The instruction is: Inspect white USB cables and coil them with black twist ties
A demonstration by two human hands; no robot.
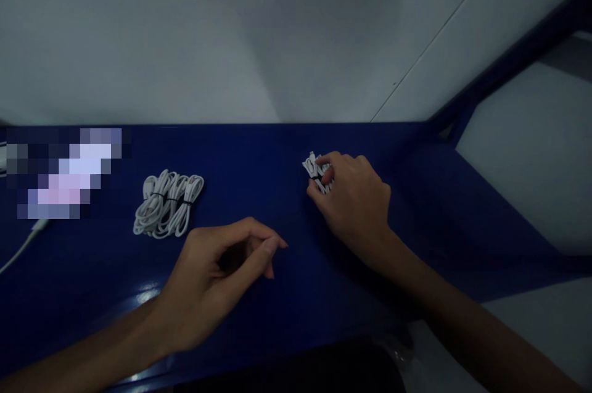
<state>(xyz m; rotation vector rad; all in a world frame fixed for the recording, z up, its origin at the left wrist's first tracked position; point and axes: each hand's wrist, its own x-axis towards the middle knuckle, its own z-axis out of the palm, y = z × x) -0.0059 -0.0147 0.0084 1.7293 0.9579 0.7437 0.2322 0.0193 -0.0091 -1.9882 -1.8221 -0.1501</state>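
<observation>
My right hand (pixel 354 195) has its fingers around a small bundle of white cable (pixel 312 165) with a black tie, on the blue table's right part; the palm side is hidden. Over the table's middle, my left hand (pixel 231 269) is closed, thumb and fingertips pressed together, with nothing visible between them. Beyond it to the left lie several white cable bundles (pixel 169 205) side by side, bound with black ties. The left hand does not touch them.
The blue table (pixel 250 165) meets a pale wall at its far edge. A blurred-out bright device (pixel 69 177) with a white cord (pixel 21 251) lies at the far left. A blue frame bar (pixel 509 60) slants up on the right.
</observation>
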